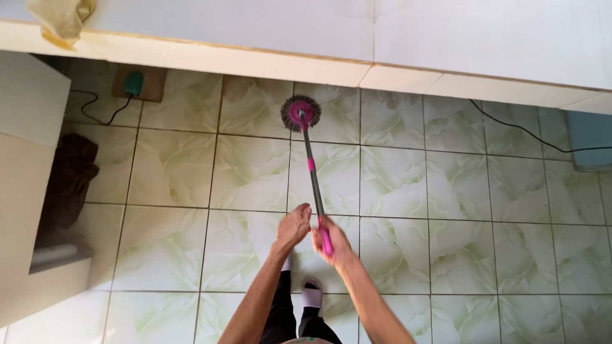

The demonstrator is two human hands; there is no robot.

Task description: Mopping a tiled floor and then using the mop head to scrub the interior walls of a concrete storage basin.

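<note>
Clearly, right hand (333, 241) grip closed around mop handle (313, 178).

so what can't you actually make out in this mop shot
Head view only:
- Left hand: beside the mop handle; whether it touches it cannot be told.
- Right hand: its palm side faces away, so only the pink grip end shows.
- Mop head: too small to tell wet from dry.
- Dark cloth: partly hidden by the white cabinet.
- Blue box: cut off by the right edge.
</note>
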